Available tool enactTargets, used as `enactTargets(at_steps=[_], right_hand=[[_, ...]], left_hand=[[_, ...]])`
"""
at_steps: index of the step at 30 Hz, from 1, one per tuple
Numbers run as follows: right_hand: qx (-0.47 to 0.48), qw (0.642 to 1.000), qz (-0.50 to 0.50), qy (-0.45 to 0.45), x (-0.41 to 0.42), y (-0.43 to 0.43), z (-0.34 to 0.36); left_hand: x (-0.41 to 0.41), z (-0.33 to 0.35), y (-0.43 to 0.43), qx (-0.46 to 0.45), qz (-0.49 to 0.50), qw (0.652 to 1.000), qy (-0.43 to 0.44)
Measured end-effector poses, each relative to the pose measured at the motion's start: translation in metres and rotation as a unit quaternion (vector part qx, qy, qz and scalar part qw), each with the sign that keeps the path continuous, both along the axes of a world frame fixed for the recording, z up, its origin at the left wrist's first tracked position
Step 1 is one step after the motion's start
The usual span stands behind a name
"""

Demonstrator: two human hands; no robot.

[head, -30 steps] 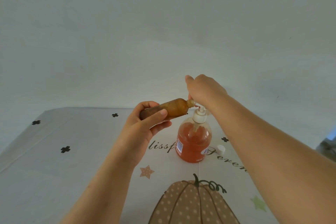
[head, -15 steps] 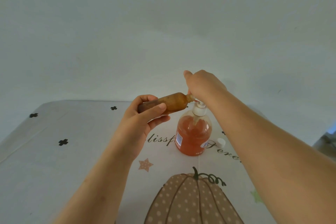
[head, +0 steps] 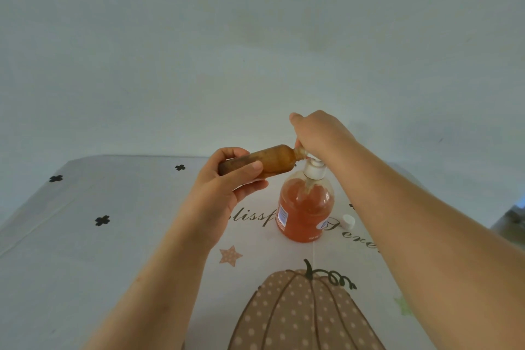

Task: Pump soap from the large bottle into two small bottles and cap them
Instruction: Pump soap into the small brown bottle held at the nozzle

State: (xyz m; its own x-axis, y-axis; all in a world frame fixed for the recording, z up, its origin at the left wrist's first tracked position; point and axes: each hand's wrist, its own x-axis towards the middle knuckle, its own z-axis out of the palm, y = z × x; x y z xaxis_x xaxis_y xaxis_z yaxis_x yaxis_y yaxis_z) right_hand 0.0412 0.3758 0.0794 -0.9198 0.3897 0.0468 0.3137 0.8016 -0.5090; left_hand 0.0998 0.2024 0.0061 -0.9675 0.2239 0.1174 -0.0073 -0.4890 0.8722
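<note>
While the left hand point(head: 227, 187) grips a small amber plastic bottle point(head: 267, 162) sideways by its base end — light, probably soap-slick — the right hand point(head: 318, 133) curls over the pump of a large clear bottle of orange soap point(head: 305, 207) on the patterned tablecloth point(head: 113, 236); a small white cap point(head: 348, 221) lies just beside.

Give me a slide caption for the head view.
Left hand holds a small amber bottle sideways at the pump of the large soap bottle, gripped by the right hand; white cap on tablecloth.

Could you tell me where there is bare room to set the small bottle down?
Bare cloth lies left of the left hand, around the black clover marks. Crowded: beside the large bottle, where the white cap lies.
</note>
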Motion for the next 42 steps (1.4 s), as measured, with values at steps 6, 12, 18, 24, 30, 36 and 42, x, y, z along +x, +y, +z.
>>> enactTargets(at_steps=[6,12,18,24,30,36,42], right_hand=[[0.022,1.0,0.01,0.014,0.004,0.0,0.009],[0.071,0.997,0.0,-0.021,0.005,-0.008,0.018],[0.065,0.997,0.002,-0.039,0.004,-0.012,0.016],[0.071,0.997,0.014,-0.035,0.005,-0.009,0.015],[0.089,0.996,0.009,-0.002,0.005,-0.005,0.004],[0.073,0.997,0.013,0.008,0.006,-0.003,0.002],[0.072,0.997,0.006,0.009,0.009,-0.006,0.004]], left_hand=[[0.002,0.003,0.0,0.005,0.0,1.0,0.008],[0.002,0.004,-0.001,0.02,0.005,1.0,0.016],[0.001,0.004,-0.001,0.011,0.003,1.0,0.004],[0.0,0.002,0.0,0.017,-0.004,1.0,-0.003],[-0.005,-0.003,0.0,0.008,0.005,1.0,-0.011],[-0.006,-0.006,0.001,0.012,-0.003,1.0,-0.006],[-0.003,-0.001,0.001,0.007,-0.001,1.0,-0.002]])
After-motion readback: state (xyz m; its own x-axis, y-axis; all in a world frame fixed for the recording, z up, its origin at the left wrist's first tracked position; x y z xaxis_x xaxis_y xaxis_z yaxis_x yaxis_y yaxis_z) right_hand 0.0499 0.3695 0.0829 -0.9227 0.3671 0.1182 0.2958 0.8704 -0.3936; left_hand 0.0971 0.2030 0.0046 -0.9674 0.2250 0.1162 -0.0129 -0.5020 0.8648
